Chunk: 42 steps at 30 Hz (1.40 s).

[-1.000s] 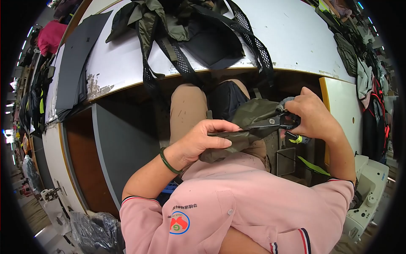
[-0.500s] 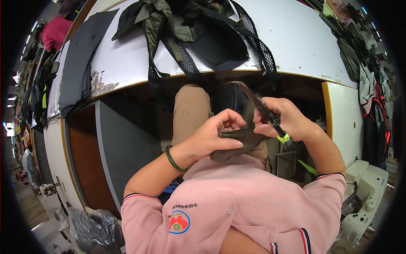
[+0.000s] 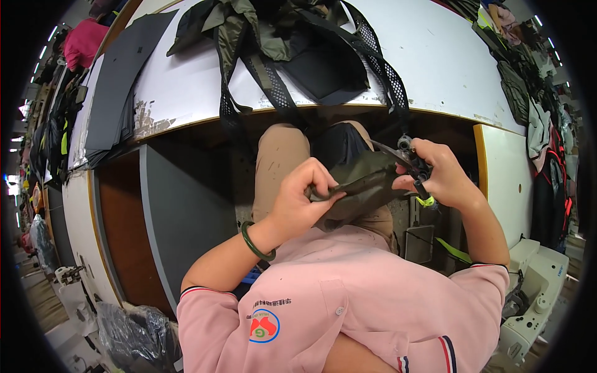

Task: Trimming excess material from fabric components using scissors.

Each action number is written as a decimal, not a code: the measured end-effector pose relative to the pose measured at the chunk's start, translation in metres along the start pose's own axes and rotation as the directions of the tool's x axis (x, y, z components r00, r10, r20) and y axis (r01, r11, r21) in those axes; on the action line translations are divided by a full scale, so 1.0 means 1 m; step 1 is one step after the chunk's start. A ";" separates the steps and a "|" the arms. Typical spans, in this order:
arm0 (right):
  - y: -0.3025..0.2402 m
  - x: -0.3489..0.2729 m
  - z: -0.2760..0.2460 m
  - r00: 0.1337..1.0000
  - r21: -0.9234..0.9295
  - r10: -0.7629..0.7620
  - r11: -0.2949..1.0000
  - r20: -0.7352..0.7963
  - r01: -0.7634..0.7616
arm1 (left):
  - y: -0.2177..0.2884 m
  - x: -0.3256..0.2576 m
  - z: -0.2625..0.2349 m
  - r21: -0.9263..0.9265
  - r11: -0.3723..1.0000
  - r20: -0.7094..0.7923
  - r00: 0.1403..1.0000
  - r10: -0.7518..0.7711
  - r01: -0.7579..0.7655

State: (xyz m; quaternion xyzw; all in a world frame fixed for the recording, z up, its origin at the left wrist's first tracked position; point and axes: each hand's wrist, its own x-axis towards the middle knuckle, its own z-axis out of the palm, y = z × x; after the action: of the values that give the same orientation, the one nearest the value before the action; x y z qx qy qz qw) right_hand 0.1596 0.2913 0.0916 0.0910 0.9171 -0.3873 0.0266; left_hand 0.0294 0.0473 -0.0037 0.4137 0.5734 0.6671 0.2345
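A piece of dark olive fabric (image 3: pixel 367 180) hangs over my lap, creased along its upper edge. My left hand (image 3: pixel 306 191) pinches its left end between thumb and fingers; a green bangle circles that wrist. My right hand (image 3: pixel 435 168), at the fabric's right end, grips a pair of scissors (image 3: pixel 420 169) with dark handles and a yellow-green wrapping at one end. Their blade points up and left, close to the fabric's upper right corner. My fingers partly cover the handles, and I cannot tell whether the blades touch the cloth.
On the white table (image 3: pixel 435 68) ahead lie a dark green and black garment (image 3: pixel 317 62) with mesh straps and a stack of dark grey sheets (image 3: pixel 121 87). Grey shelf panels (image 3: pixel 180 211) stand at left. A white sewing machine (image 3: pixel 538 298) sits at lower right, a plastic-wrapped bundle (image 3: pixel 137 336) at lower left.
The scissors have swung from in front of the fabric out to its right end. The fabric now spreads wider between my hands, and my left fingers have closed on its edge.
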 end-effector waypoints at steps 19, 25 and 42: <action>-0.012 -0.005 -0.022 0.909 -0.568 -0.389 0.719 0.149 0.400 | 0.015 0.001 -0.001 0.389 0.760 0.186 0.852 0.490 -0.522; -0.012 0.003 -0.021 0.906 -0.552 -0.375 0.722 0.196 0.418 | 0.011 0.001 -0.003 0.388 0.774 0.187 0.865 0.465 -0.500; 0.049 0.117 -0.013 0.930 -0.051 -0.087 0.996 -0.357 0.073 | 0.107 -0.102 -0.186 -0.211 0.724 0.058 0.748 -0.661 0.657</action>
State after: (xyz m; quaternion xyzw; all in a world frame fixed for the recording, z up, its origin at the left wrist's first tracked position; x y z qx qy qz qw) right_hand 0.0541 0.3514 0.0521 0.1223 0.9165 -0.3478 -0.1551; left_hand -0.0505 -0.1642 0.0697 0.1480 0.6086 0.6032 0.4938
